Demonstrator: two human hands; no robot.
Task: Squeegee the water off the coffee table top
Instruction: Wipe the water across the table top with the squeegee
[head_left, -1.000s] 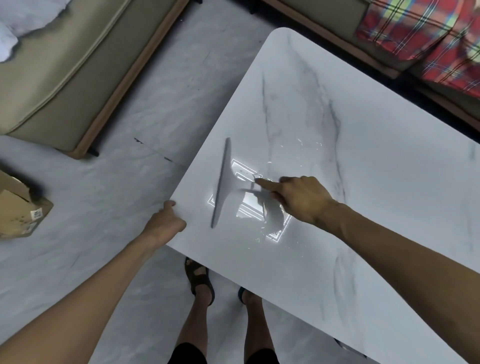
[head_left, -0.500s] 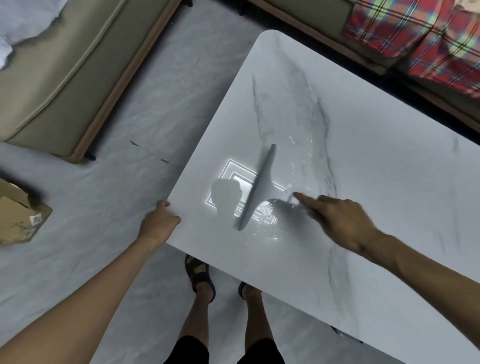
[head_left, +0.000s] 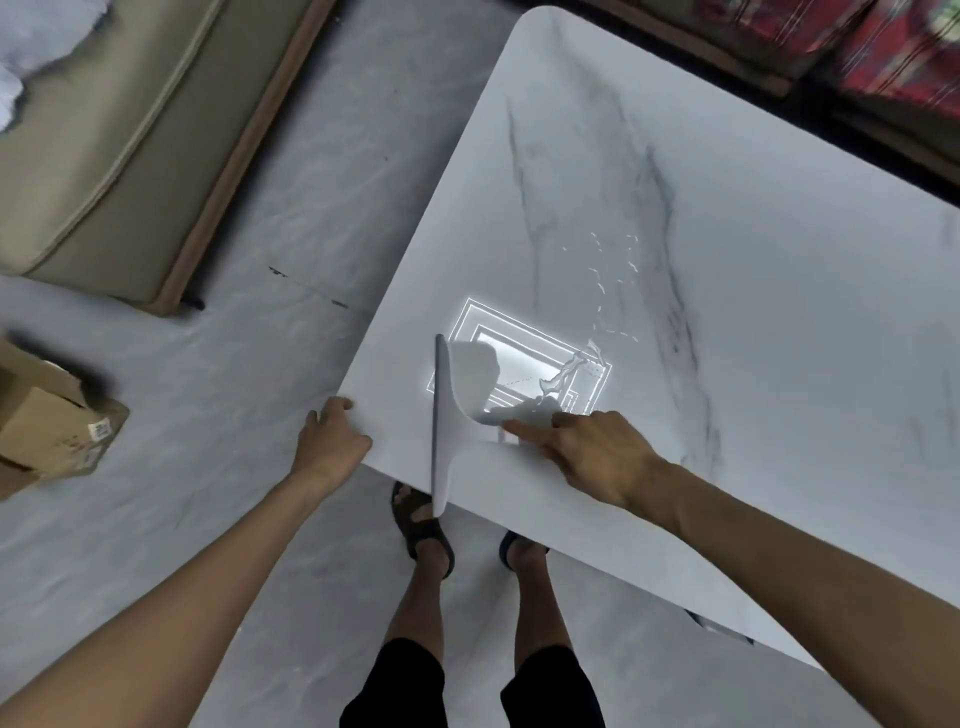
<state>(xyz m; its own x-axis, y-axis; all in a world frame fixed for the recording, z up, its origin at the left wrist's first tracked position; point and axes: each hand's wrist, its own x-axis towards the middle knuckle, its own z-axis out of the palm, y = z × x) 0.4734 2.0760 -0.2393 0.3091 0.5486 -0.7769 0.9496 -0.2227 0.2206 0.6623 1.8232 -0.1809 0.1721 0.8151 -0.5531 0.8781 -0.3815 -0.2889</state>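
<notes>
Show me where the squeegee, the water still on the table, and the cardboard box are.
squeegee (head_left: 441, 421): head view, on the middle of its long blade.
water (head_left: 558, 379): head view, on the puddle streak in the light's reflection.
cardboard box (head_left: 47, 431): head view, on its top face.

One view only, from a camera on the person's head. It looks steeply down and forward, close over the near corner of the table (head_left: 753, 322). Both forearms enter from the bottom edge; the floor (head_left: 291, 249) fills the left side. No second view overlaps.
</notes>
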